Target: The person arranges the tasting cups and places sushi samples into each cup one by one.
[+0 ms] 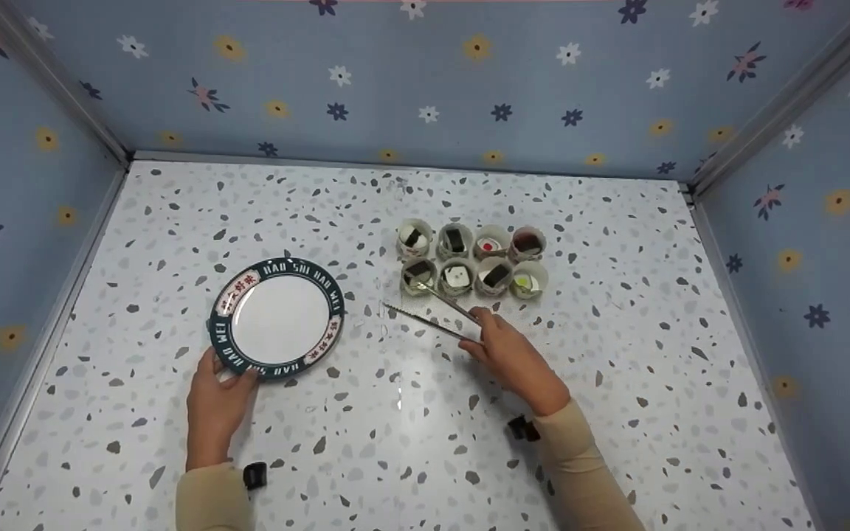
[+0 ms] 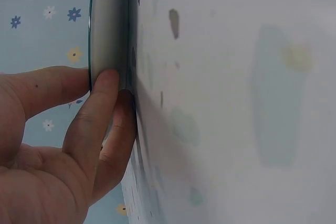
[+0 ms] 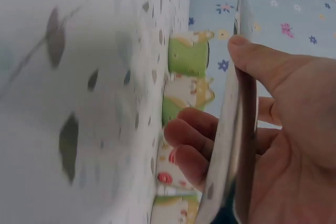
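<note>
My left hand holds the near-left rim of a round plate with a white centre and a dark green lettered border. In the left wrist view its fingers lie against the plate's side and underneath its edge. My right hand grips metal tongs, whose arms are spread apart. One tip reaches over the front-left cup, which contains a dark-topped piece like sushi; the other tip hangs left of the cups, over the table. The tongs' handle runs along the hand in the right wrist view.
Small cups stand in two rows, holding sushi-like pieces, among them a white one and one with a red dot. Flowered blue panels border the speckled white table at the back and sides.
</note>
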`<control>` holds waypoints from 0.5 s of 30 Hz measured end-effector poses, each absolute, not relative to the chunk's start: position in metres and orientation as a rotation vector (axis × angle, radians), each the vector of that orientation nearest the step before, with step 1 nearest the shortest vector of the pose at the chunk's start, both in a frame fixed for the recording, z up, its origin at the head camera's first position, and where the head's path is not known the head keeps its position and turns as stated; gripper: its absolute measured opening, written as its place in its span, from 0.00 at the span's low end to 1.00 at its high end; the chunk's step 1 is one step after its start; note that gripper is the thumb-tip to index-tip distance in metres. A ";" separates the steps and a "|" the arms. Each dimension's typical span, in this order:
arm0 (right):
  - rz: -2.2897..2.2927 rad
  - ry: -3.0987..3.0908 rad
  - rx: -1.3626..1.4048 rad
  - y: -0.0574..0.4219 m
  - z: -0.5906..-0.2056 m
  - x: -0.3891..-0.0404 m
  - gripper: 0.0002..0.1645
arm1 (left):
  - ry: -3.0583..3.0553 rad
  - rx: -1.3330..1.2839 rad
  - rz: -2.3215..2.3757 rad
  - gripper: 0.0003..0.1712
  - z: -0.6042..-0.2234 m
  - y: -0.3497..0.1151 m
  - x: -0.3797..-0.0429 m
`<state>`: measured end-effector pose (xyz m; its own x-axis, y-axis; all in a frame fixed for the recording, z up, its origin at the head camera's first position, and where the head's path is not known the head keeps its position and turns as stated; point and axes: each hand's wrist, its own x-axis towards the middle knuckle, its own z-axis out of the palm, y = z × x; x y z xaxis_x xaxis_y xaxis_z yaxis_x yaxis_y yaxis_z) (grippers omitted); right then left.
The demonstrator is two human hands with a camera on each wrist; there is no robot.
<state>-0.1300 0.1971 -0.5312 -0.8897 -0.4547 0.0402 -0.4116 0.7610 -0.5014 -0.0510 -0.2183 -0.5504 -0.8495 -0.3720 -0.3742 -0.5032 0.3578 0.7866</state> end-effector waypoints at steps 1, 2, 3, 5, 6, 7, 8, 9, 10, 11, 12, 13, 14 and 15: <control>-0.789 2.856 -0.728 0.192 -0.532 -0.131 0.28 | 2.476 -0.805 1.511 0.47 -0.550 -0.218 -0.051; -0.789 2.842 -0.752 0.187 -0.532 -0.131 0.28 | 2.474 -0.807 1.515 0.47 -0.550 -0.219 -0.051; -0.792 2.830 -0.777 0.182 -0.533 -0.132 0.28 | 2.472 -0.808 1.521 0.47 -0.550 -0.219 -0.051; -0.789 2.816 -0.833 0.172 -0.534 -0.132 0.27 | 2.472 -0.807 1.526 0.47 -0.550 -0.219 -0.050; -0.784 2.815 -0.869 0.166 -0.534 -0.133 0.27 | 2.472 -0.807 1.531 0.47 -0.550 -0.219 -0.050; -0.777 2.815 -0.905 0.161 -0.535 -0.133 0.27 | 2.473 -0.806 1.530 0.47 -0.550 -0.219 -0.050; -0.775 2.816 -0.942 0.155 -0.535 -0.134 0.26 | 2.471 -0.807 1.534 0.47 -0.550 -0.219 -0.050; -0.779 2.816 -0.973 0.150 -0.536 -0.134 0.26 | 2.471 -0.808 1.534 0.47 -0.550 -0.219 -0.050; -0.779 2.818 -1.004 0.144 -0.538 -0.135 0.26 | 2.472 -0.809 1.533 0.47 -0.550 -0.219 -0.050; -0.781 2.816 -1.029 0.139 -0.539 -0.137 0.25 | 2.470 -0.811 1.531 0.47 -0.550 -0.219 -0.050; -0.781 2.814 -1.051 0.134 -0.540 -0.138 0.25 | 2.467 -0.813 1.530 0.47 -0.550 -0.219 -0.050; -0.789 2.810 -1.068 0.129 -0.542 -0.139 0.25 | 2.463 -0.814 1.526 0.48 -0.550 -0.219 -0.050; -0.797 2.808 -1.084 0.125 -0.543 -0.140 0.25 | 2.460 -0.817 1.520 0.48 -0.550 -0.219 -0.051; -0.801 2.807 -1.098 0.121 -0.545 -0.142 0.25 | 2.457 -0.817 1.520 0.48 -0.550 -0.219 -0.051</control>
<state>-0.1416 0.1210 -0.5445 -0.7519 -0.6395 0.1604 -0.6279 0.6202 -0.4702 -0.0507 -0.2192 -0.5502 -0.8429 -0.3731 -0.3877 -0.5136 0.3426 0.7867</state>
